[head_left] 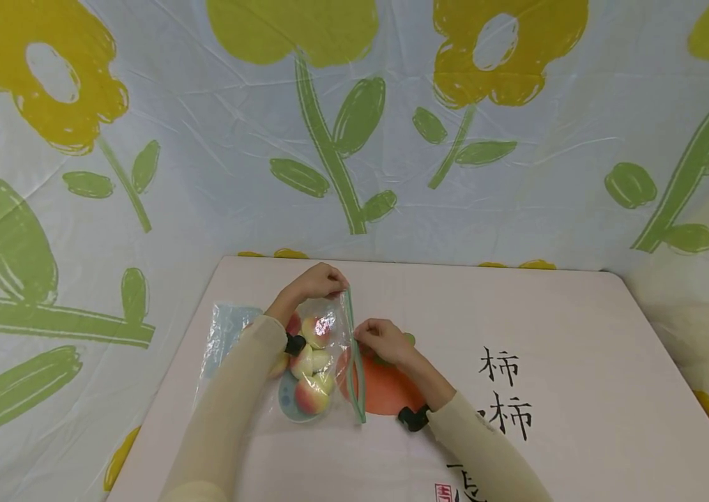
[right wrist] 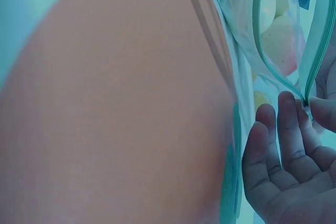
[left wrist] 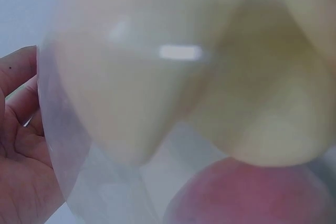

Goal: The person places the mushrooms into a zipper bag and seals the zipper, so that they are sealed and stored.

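A clear zip bag (head_left: 340, 326) with a green zip edge (head_left: 360, 411) lies on its side, its mouth towards the right. Several yellow and red toy peaches (head_left: 313, 396) are inside it. My left hand (head_left: 319, 280) pinches the far end of the zip edge between thumb and fingers. Partway along that edge, my right hand (head_left: 385, 339) pinches the green strip. On the near side of this pinch the two strips stand apart. Through the plastic, the left wrist view shows blurred peaches (left wrist: 252, 98) close up.
A clear packet with a light blue pattern (head_left: 235, 324) lies left of the bag, partly behind my left sleeve (head_left: 222, 411). The pale pink table cover (head_left: 555, 307) carries an orange persimmon print (head_left: 392, 390) and black characters (head_left: 505, 362). A flower-printed curtain (head_left: 203, 139) hangs behind.
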